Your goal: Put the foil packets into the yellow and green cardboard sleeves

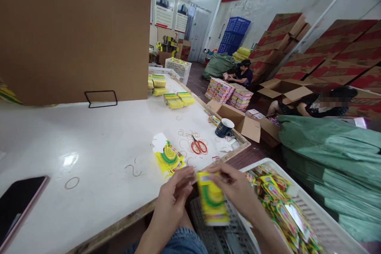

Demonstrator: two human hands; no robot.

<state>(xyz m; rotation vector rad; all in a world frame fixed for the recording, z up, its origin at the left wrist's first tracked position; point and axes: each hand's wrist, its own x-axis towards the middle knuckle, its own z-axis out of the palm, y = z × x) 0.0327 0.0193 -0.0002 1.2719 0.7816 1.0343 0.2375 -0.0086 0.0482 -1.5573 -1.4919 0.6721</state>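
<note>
My right hand (233, 184) grips a small yellow-and-green carton (212, 202) by its upper edge, with the thumb and fingers closed on it. The carton is upright just off the table edge, blurred by motion. Close to its left side is my left hand (175, 194), fingers bent and apart, with nothing visible in them. Several printed yellow cartons (168, 156) with white flaps lie in an overlapping pile on the white table (101, 143), beyond my left hand. To my right, a white basket (324, 216) contains many small green, yellow and red packets (278, 202).
Red-handled scissors (199, 146) lie among loose rubber bands, near a dark mug (224, 127). A phone (20, 202) rests at left; a big cardboard sheet (74, 35) stands behind. Bundled cartons (178, 100) sit farther back. Two people work at right near boxes and green sacks (327, 154).
</note>
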